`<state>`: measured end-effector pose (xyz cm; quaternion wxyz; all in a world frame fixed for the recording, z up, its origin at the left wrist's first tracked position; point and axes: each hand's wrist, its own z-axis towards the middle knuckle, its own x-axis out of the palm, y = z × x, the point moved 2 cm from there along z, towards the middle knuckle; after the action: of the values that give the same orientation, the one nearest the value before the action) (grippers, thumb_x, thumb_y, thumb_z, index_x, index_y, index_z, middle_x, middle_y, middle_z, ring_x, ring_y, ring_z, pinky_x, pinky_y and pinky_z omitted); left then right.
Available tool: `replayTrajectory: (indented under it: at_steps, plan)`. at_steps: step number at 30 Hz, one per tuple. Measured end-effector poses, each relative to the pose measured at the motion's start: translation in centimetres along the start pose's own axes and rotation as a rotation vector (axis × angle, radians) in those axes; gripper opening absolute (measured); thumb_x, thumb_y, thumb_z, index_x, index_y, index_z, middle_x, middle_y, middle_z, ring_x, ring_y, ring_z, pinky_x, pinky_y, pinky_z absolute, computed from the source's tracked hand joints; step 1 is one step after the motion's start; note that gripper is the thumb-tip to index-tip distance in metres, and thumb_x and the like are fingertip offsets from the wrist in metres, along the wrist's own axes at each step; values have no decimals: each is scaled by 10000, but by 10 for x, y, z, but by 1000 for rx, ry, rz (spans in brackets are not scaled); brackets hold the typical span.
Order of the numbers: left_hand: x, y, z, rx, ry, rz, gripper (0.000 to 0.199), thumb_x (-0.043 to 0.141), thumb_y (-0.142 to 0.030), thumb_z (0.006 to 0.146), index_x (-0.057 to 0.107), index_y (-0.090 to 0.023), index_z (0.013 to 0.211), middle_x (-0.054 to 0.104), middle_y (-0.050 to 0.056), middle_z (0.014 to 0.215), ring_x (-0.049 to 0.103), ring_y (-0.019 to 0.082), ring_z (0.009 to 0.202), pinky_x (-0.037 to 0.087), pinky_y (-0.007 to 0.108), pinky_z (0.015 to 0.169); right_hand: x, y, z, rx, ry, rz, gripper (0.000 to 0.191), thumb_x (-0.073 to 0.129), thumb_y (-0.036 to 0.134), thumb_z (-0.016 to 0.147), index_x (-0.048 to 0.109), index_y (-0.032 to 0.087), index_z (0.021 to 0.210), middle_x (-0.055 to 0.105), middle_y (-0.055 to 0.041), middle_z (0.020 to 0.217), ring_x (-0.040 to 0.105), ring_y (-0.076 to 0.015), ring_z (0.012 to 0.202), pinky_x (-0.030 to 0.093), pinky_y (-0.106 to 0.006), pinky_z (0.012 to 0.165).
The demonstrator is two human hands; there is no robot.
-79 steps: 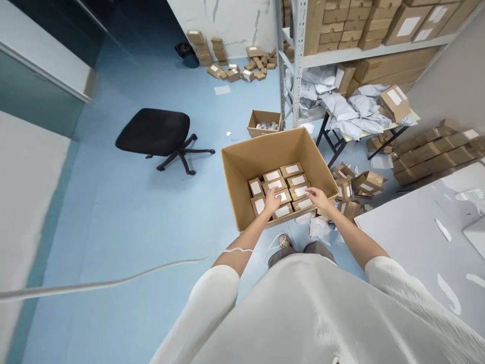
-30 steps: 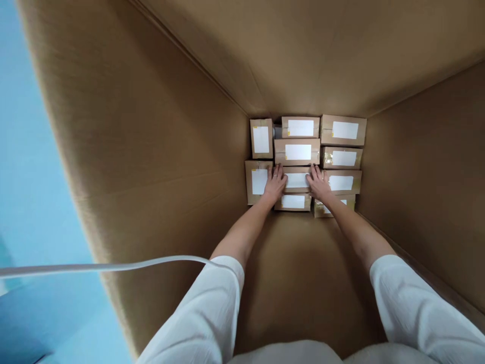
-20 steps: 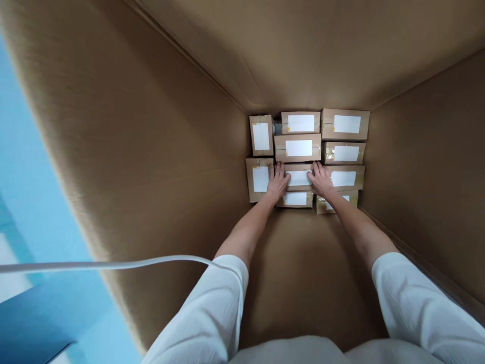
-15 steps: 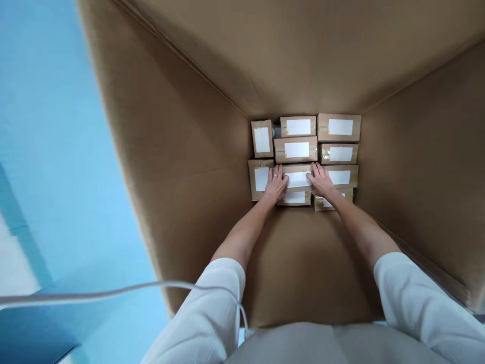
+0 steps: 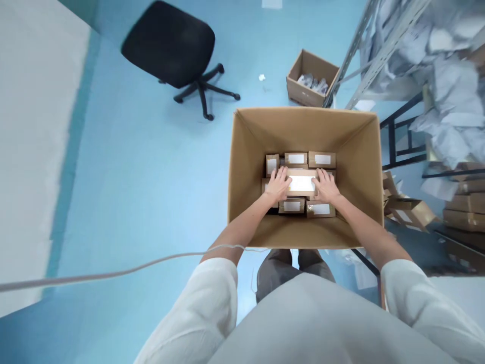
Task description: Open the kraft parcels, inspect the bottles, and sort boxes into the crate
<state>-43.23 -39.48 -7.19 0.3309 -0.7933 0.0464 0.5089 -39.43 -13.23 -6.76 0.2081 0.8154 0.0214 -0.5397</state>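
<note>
Between my two hands is a small brown carton [image 5: 302,189] with a bright white label, lifted above the others. My left hand [image 5: 278,185] grips its left end, and my right hand [image 5: 326,187] grips its right end. Below and around it, several similar labelled cartons lie in rows inside a large open cardboard box [image 5: 306,115]. One labelled carton [image 5: 322,160] sits at the upper right, another [image 5: 291,206] is just in front of the held one, and a taped one [image 5: 320,209] lies at the lower right.
A black swivel chair [image 5: 170,43] stands on the blue floor at the upper left. Beyond the large box is a smaller open box [image 5: 312,76] with plastic-wrapped items. Metal shelving with grey bags [image 5: 454,96] and loose cartons is on the right. A white cable [image 5: 151,264] crosses at the left.
The view has pulled back and up from deep in the large box, showing the room. The middle carton has risen above its neighbours, held between my hands.
</note>
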Motion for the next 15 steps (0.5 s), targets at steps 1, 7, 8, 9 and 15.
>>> replayTrajectory:
  at_steps: [1, 7, 8, 9, 15]
  plan:
    - [-12, -7, 2, 20, -8, 15, 792, 935, -207, 655, 648, -220, 1393, 178, 168, 1840, 94, 458, 1706, -6, 684, 1362, -12, 0, -5, 13, -21, 0, 823, 920, 319, 749, 581, 189, 1489, 120, -232, 1833, 119, -519, 1666, 234, -735, 1281]
    - [-64, -48, 12, 233, -98, 29, 785, 919, -150, 620, 674, -217, 1363, 207, 170, 1833, 120, 472, 1698, -17, 684, 1366, -70, 6, -55, 102, -175, -33, 831, 932, 285, 708, 600, 184, 1463, 150, -220, 1825, 130, -513, 1661, 369, -686, 1254]
    - [-71, -56, 13, 273, -107, 20, 798, 920, -143, 614, 674, -216, 1369, 211, 171, 1831, 122, 480, 1696, -25, 685, 1366, -77, 9, -65, 120, -202, -37, 833, 937, 285, 699, 606, 180, 1457, 160, -219, 1822, 136, -514, 1658, 352, -681, 1272]
    - [-78, -64, 14, 308, -111, 27, 812, 921, -144, 612, 671, -217, 1381, 211, 169, 1831, 118, 486, 1695, -36, 689, 1364, -85, 12, -77, 139, -227, -39, 834, 942, 285, 691, 613, 173, 1449, 171, -221, 1817, 143, -516, 1654, 330, -677, 1288]
    - [-117, -115, 27, 434, -115, 108, 892, 927, -300, 719, 564, -192, 1526, 201, 176, 1829, 78, 495, 1694, -3, 674, 1371, -124, 24, -153, 302, -411, -40, 853, 949, 346, 675, 610, 177, 1439, 232, -211, 1785, 173, -521, 1635, 307, -673, 1306]
